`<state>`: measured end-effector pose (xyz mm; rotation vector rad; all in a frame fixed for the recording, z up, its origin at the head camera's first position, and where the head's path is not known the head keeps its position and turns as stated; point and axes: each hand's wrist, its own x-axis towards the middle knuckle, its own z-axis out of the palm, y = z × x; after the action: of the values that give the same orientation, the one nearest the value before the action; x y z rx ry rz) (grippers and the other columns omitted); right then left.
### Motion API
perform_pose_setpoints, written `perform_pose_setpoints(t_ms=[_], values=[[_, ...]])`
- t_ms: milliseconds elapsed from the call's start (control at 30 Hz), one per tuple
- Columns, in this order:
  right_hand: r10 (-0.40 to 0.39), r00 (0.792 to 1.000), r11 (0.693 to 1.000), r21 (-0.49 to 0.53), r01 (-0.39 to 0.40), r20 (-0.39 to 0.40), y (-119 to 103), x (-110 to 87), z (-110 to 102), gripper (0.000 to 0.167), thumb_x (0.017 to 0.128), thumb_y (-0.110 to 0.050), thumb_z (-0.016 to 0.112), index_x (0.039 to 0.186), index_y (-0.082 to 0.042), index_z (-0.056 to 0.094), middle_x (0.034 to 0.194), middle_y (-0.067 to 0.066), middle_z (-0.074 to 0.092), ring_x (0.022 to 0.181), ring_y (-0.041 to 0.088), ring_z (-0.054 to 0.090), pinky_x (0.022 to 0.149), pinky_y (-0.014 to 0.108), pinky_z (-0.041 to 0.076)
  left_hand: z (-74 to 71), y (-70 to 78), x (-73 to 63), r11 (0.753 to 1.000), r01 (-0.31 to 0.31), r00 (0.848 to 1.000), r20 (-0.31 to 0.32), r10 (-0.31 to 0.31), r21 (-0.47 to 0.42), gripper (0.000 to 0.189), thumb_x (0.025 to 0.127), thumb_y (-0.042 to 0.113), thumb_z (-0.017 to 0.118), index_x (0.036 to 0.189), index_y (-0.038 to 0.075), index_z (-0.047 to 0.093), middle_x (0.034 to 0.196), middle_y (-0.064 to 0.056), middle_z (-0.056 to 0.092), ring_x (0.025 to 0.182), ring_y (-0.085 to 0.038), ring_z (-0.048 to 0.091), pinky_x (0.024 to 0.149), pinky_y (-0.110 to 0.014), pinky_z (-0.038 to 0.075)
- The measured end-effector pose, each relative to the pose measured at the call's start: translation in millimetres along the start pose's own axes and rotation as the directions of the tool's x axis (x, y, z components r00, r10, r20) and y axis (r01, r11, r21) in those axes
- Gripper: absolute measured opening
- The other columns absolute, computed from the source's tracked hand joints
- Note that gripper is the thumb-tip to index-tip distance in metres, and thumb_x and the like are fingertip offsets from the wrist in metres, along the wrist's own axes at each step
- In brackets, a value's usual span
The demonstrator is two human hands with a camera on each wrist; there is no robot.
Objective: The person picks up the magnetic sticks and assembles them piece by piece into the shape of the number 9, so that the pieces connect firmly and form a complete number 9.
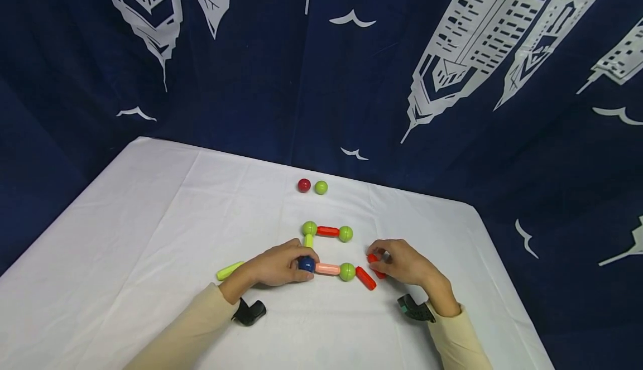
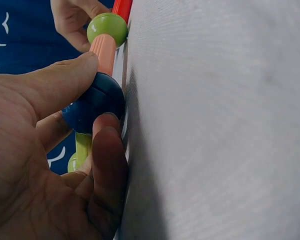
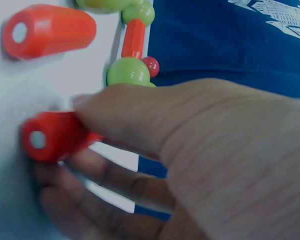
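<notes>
My left hand (image 1: 278, 264) grips a dark blue ball (image 1: 306, 264) between thumb and fingers. From that ball a salmon-pink rod (image 1: 328, 269) runs right to a green ball (image 1: 347, 272). A lime rod (image 1: 308, 240) leads away from it to another green ball (image 1: 309, 228), which joins a red rod (image 1: 328, 231) ending in a third green ball (image 1: 345, 233). On the right, my right hand (image 1: 402, 262) pinches a separate red rod (image 3: 52, 136) low over the table; its end shows a silvery disc. Another red rod (image 1: 365, 278) lies slanted, its upper end at the pink rod's green ball.
Farther back on the white-covered table (image 1: 166, 208) sit a loose red ball (image 1: 303, 185) and a green one beside it. A loose lime rod (image 1: 229, 270) lies left, partly behind my left wrist. Beyond the table's far edge hangs a dark blue printed cloth (image 1: 251, 91).
</notes>
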<state>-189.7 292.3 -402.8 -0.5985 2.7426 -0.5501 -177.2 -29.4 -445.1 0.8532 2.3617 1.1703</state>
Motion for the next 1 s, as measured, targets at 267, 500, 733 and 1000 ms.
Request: perform_pose_setpoints(t_ms=[267,500,733,1000], values=[[-0.075,0.98,0.982,0.157,0.105,-0.185,-6,8.0,5,0.023,0.093,-0.005,0.068,0.117,-0.004,0.065,0.103,0.006,0.07,0.078,0.012,0.069,0.069,0.024,0.055,-0.1,1.1,-0.3,1.0,-0.011,1.0,-0.003,0.011,-0.002,0.025,0.094,0.028,0.071,0.117,0.021,0.067,0.098,-0.003,0.05,0.074,-0.01,0.049,0.063,-0.022,0.039],[-0.027,0.984,0.893,0.439,0.104,-0.178,-18,13.4,14,0.027,0.096,-0.007,0.065,0.122,-0.003,0.059,0.114,0.017,0.065,0.085,0.019,0.073,0.074,0.029,0.058,-0.3,-0.2,0.7,1.0,0.0,1.0,0.006,0.0,-0.001,0.025,0.094,0.028,0.071,0.118,0.022,0.066,0.099,-0.002,0.05,0.075,-0.01,0.049,0.064,-0.022,0.039],[0.021,0.991,0.829,0.556,0.055,-0.129,-25,16.9,23,0.028,0.098,-0.006,0.061,0.124,0.0,0.055,0.116,0.021,0.06,0.085,0.02,0.073,0.078,0.033,0.059,0.2,0.4,0.7,1.0,0.005,1.0,0.007,-0.005,0.003,0.024,0.094,0.028,0.071,0.117,0.022,0.067,0.098,-0.002,0.05,0.075,-0.01,0.049,0.064,-0.022,0.039],[0.018,0.991,0.829,0.557,0.059,-0.131,-26,19.5,28,0.036,0.098,-0.005,0.061,0.131,0.003,0.049,0.117,0.027,0.061,0.084,0.026,0.072,0.076,0.033,0.06,-0.4,1.9,1.2,1.0,0.013,1.0,0.012,-0.013,-0.004,0.024,0.094,0.028,0.07,0.117,0.024,0.066,0.099,-0.001,0.05,0.077,-0.011,0.05,0.064,-0.022,0.04]])
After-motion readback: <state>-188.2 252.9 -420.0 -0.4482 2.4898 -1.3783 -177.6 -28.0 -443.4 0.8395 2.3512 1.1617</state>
